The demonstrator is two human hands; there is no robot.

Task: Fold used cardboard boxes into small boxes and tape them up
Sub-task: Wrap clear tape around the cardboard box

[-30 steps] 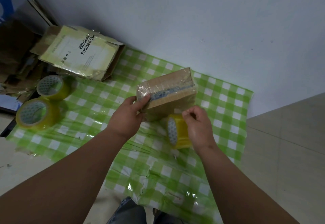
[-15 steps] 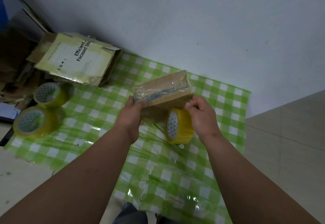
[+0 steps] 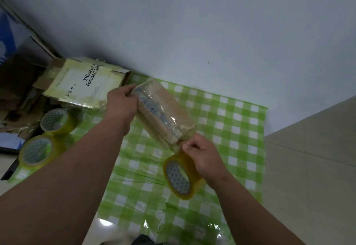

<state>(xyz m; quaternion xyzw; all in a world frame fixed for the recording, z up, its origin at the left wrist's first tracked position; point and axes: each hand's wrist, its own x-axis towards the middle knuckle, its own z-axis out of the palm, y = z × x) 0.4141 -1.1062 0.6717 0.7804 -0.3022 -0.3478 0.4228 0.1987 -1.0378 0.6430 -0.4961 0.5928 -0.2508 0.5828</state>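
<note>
The small box (image 3: 163, 114) is being held up in the air above the green checked sheet (image 3: 227, 121), tilted so that 1 end is pointing far-left and the other near-right. The left hand (image 3: 121, 102) is gripping the far-left end, its fingers curled round the edge. The right hand (image 3: 204, 156) is sitting at the near-right end, fingers bunched and pinching at what looks like the tape strip, with the yellow tape roll (image 3: 182, 175) hanging just below it; whether the roll is hooked on a finger cannot be told.

Clear tape is already running glossy along the top of the box, so that face is likely to be slippery. The box is probably light and fairly stiff, though used cardboard can buckle under a hard squeeze. Taking hold at the bare brown ends and edges looks safest.

2 spare tape rolls (image 3: 46, 137) are lying on the left, near a flattened printed carton (image 3: 84, 85) by the wall.
</note>
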